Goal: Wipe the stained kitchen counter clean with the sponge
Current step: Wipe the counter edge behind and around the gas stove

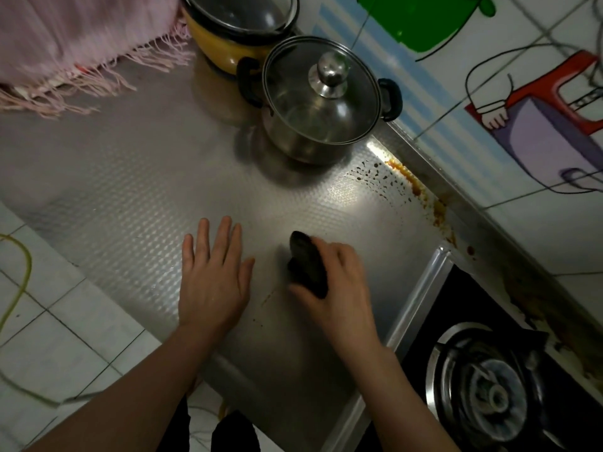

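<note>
The embossed steel counter point(137, 190) fills the middle of the head view. My right hand point(339, 282) grips a dark sponge point(306, 262) and presses it on the counter near the front. My left hand point(213, 272) lies flat on the counter with fingers spread, a little to the left of the sponge. Orange-brown stains point(414, 187) and dark spatter run along the counter's back edge by the wall. A few small brown specks point(266, 300) sit between my two hands.
A steel pot with a glass lid point(323, 102) stands at the back of the counter, with a yellow pot point(228, 34) behind it. A pink fringed cloth point(65, 50) lies at the far left. A gas stove burner point(489, 389) is at the right.
</note>
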